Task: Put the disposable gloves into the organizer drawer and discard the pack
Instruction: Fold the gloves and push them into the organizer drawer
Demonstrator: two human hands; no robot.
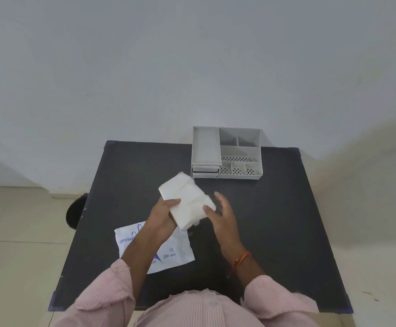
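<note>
A thick white stack of disposable gloves [187, 199] is held above the middle of the black table [274, 220]. My left hand [162, 214] grips its near left edge. Fingers spread, my right hand [223, 217] touches the stack's right end with its fingertips and does not close on it. The flat white pack [171, 252] with blue print lies on the table under my left forearm, partly hidden. The grey organizer [226, 152] stands at the table's far edge, its two small drawers [205, 169] at its front left looking pushed in.
The organizer has several open compartments on top, some with perforated floors. A dark round object [75, 212] sits on the floor left of the table. A plain wall is behind the table, and pale tiled floor surrounds it.
</note>
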